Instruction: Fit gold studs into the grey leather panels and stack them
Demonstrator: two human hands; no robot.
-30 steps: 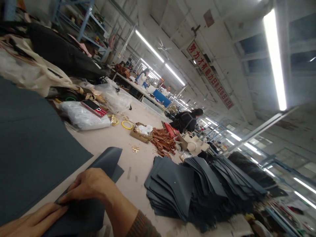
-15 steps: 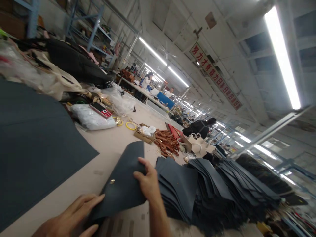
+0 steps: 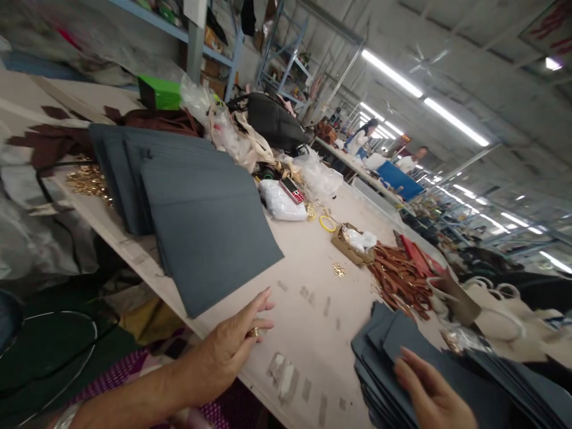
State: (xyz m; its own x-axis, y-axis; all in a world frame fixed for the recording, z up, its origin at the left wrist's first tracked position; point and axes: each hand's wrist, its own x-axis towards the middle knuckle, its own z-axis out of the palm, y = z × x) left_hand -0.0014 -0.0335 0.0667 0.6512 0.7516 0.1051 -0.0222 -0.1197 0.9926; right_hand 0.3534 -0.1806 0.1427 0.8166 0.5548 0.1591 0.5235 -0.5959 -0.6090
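Note:
My left hand (image 3: 236,342) hovers over the near edge of the table with its fingers apart. Something small and gold shows at one finger; whether it is a ring or a loose fitting I cannot tell. At the lower right, my right hand (image 3: 431,387) is over a stack of dark blue-grey flap-shaped pieces (image 3: 379,357), fingers stretched and loosely together. Contact with the top piece is unclear. A pile of larger dark blue-grey panels (image 3: 210,232) lies to the left of my left hand.
Small gold fittings (image 3: 339,270) lie mid-table near a cardboard box (image 3: 353,247). Brown straps (image 3: 397,277) and cream bags (image 3: 496,322) lie at the right. A phone (image 3: 292,190) rests on a white plastic packet (image 3: 277,205). More gold fittings (image 3: 89,179) are at the far left.
The blue-grey piece with a gold clasp has left my hands, which have moved apart. My right hand is now over the stack. The view has swung left.

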